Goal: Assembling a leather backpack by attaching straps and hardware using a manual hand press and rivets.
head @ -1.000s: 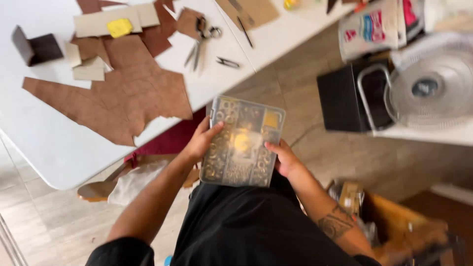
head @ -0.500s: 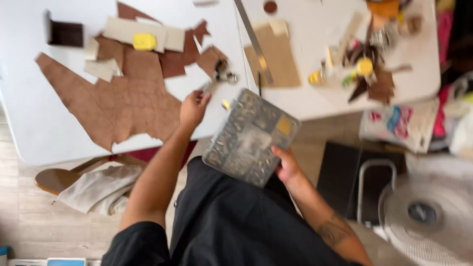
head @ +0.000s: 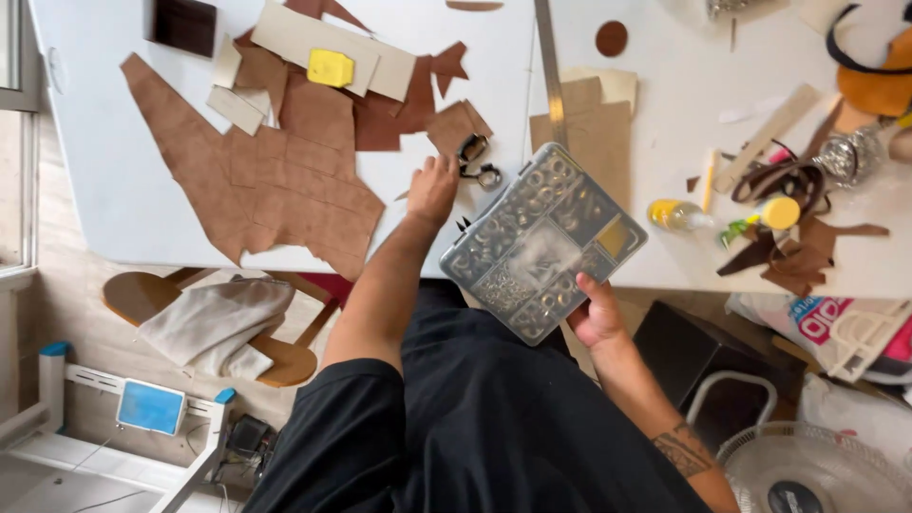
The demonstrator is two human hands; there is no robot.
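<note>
Daylight floods the scene, probably from the window [head: 14,142] at the left edge, where the frame glows pale. The white table [head: 123,199] is bright, close to washed out at the top right, and throws a soft shadow onto the floor below it. The clear lid of the compartment box [head: 543,242] catches a milky glare at its middle. Focus is fair overall, though the fan [head: 817,470] in the corner looks slightly soft and stretched.
</note>
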